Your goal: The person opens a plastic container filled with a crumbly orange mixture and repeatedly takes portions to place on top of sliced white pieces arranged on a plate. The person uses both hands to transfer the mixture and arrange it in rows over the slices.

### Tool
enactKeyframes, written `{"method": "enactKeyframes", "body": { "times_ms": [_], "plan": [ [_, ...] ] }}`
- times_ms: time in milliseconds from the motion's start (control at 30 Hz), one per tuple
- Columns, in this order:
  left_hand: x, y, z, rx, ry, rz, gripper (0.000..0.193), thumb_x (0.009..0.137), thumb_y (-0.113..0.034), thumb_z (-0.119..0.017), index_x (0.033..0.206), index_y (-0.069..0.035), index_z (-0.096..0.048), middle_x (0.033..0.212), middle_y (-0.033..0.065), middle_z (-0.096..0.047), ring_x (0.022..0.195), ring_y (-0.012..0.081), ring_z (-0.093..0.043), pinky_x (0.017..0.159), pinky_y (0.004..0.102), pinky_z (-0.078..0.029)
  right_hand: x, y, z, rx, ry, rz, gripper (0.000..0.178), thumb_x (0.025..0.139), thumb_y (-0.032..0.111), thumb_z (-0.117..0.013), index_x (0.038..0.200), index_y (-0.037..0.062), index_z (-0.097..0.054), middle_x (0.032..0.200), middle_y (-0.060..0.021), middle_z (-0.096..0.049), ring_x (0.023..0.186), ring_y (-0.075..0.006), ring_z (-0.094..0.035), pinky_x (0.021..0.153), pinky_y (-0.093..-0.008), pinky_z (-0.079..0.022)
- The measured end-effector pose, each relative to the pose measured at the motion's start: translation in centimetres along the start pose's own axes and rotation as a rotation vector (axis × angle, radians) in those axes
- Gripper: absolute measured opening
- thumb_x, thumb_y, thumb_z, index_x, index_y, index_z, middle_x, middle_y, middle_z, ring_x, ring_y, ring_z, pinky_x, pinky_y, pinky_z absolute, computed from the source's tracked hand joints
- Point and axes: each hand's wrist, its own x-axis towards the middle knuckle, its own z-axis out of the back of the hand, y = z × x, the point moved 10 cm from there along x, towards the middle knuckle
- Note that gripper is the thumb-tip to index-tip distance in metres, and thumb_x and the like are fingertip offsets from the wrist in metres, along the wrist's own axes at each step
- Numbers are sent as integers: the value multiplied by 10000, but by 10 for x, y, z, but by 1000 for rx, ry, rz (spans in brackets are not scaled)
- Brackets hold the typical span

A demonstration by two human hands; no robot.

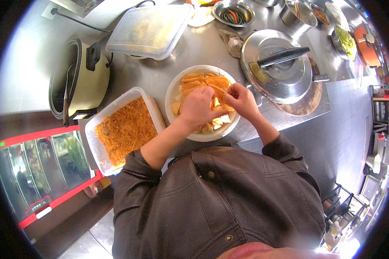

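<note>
A round white bowl (169, 98) stands at the counter's front edge. Pale cut chunks (220, 120) lie in it, partly covered by orange-coated slices (193, 83) laid side by side at its far part. My left hand (199, 105) is over the bowl's middle, fingers curled down on an orange-coated slice, thumb stretched to the right. At the bowl's right side, my right hand (243, 101) pinches the slice's other end between thumb and fingers. Both hands hide part of the slice. Left of the bowl, a clear plastic tub (153, 103) holds an orange, crumbly food mix (127, 129).
A lidded plastic container (149, 32) sits far left, near a cream rice cooker (90, 82). Right of the bowl, a steel lid (274, 64) with a black handle rests on a round board (304, 105). A bowl of peppers (234, 15) and a cloth (231, 42) lie behind.
</note>
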Motion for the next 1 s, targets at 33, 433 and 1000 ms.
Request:
{"method": "enactKeyframes", "body": {
  "times_ms": [33, 433, 1000],
  "plan": [
    [-4, -7, -1, 22, -3, -12, 495, 686, -433, -750, 851, -26, -522, 853, 161, -585, 836, 344, -593, 739, 430, -479, -8, 6, 0, 63, -9, 4, 261, 773, 224, -655, 823, -24, -593, 694, -141, -632, 639, -219, -629, 618, -347, -494],
    [-16, -16, -4, -177, -98, -116, 165, 804, -152, -633, 842, -18, -544, 778, 155, -600, 733, 327, -609, 653, 394, -484, -36, 18, 5, 251, -9, 12, 289, 812, 260, -697, 885, -2, -600, 768, -74, -640, 681, -150, -606, 631, -293, -491],
    [30, 50, 0, 97, -162, 171, 199, 755, -222, -697, 837, -41, -682, 949, 153, -619, 959, 327, -531, 883, 409, -407, 30, -32, 0, 75, -75, -41, 244, 828, 200, -639, 986, 16, -618, 818, -149, -668, 729, -243, -653, 682, -338, -512]
  ]
}}
